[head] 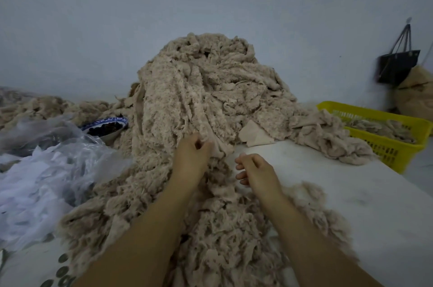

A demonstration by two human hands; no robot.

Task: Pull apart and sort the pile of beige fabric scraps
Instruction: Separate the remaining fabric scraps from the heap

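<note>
1. Your right hand (255, 169) is nearest: fingers loosely curled, nothing in them, over the table (328, 181).
2. Your left hand (192, 153) pinches a strip at the foot of the pile (206, 90).
3. That pile sits mid-table, tall and tangled. Yank from the bottom and I reckon the lot slumps toward you or onto the bowl (105, 126).
4. The basket (375, 114) is far right with some scraps in it. On a long reach, loose bits could drop off the edge.

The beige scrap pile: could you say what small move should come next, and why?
Probably the right hand, empty and loosely curled, should pinch the fabric scrap that the left hand grips at the foot of the pile, then pull it apart.
</note>
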